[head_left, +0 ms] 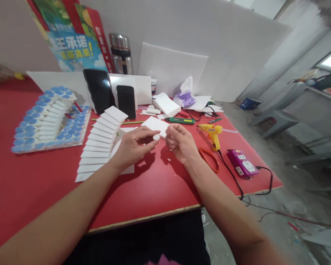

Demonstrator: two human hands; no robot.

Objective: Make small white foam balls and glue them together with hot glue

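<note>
My left hand [136, 145] pinches a small white round piece [156, 137] between thumb and forefinger. Just to its right is my right hand [182, 143], its fingers closed together; whatever they may hold is hidden. A gap separates the two hands. Beside my left wrist stands a curved staircase of white foam strips [99, 145], partly covered by the hand. Behind my fingers lies a flat white foam block [162, 127]. Small white scraps [169, 159] are scattered on the red table [154, 195] below the hands.
A yellow glue gun [213, 134], orange-handled pliers [211, 162] and a purple power socket [242, 163] with cables occupy the right side. A green cutter [181, 120] lies behind. At left stands a blue-and-white stair model [49, 121]. Phones [126, 101] and a thermos [121, 53] are at the back.
</note>
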